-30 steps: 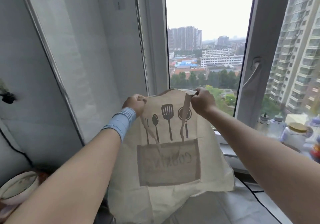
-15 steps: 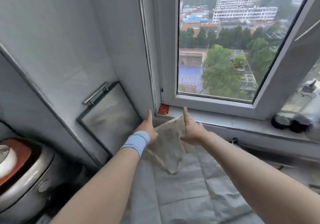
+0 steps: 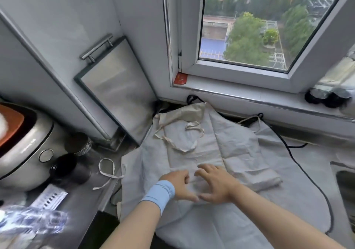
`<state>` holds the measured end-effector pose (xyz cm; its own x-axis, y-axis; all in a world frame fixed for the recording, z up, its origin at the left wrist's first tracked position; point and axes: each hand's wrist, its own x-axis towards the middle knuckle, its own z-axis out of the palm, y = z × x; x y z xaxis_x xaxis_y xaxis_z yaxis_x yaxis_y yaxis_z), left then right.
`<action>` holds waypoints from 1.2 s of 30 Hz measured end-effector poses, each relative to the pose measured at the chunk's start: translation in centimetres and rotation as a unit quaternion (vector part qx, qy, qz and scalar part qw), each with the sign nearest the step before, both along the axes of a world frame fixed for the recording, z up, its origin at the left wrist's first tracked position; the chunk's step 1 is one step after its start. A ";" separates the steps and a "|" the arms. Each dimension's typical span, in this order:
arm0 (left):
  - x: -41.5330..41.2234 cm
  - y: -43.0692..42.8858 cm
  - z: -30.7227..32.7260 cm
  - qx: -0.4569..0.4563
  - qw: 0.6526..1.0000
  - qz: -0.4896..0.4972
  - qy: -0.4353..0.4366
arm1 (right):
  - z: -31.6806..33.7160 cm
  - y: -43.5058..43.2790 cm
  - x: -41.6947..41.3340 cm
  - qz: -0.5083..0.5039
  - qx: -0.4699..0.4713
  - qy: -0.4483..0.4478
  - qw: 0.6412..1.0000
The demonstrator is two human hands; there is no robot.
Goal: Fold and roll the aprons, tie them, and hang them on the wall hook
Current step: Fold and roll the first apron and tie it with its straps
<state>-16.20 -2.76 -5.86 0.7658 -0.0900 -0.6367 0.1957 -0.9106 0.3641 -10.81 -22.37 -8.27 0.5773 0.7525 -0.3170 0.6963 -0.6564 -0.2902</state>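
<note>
Head view: rice cooker (image 3: pixel 25 146) left of apron (image 3: pixel 194 139)

A silver rice cooker (image 3: pixel 25 148) with an orange top stands at the left edge, and two dark round jars (image 3: pixel 77 143) stand just beside it. Behind them a framed panel (image 3: pixel 115 89) with a metal bar handle (image 3: pixel 97 46) leans against the grey wall. The window (image 3: pixel 244 23) shows green trees outside. A small red thing (image 3: pixel 180 79) sits at the corner of the sill (image 3: pixel 249 96), and dark blurred objects (image 3: pixel 326 98) stand on the sill at the right.

No legible txt; tiny print on rice cooker (image 3: pixel 28 146) too blurred.
</note>
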 end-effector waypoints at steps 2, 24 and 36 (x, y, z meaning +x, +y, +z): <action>-1.8 -0.8 -1.2 0.053 0.997 -0.060 -0.001 | -1.1 -0.9 -1.6 0.030 -0.033 -0.022 0.999; -1.4 -0.4 -2.6 0.046 0.968 0.065 -0.237 | -2.6 0.8 2.7 -0.128 -0.015 -0.003 0.992; 0.3 4.8 -5.2 0.028 0.986 0.070 -0.149 | -4.6 -1.3 5.7 -0.043 0.122 -0.121 0.984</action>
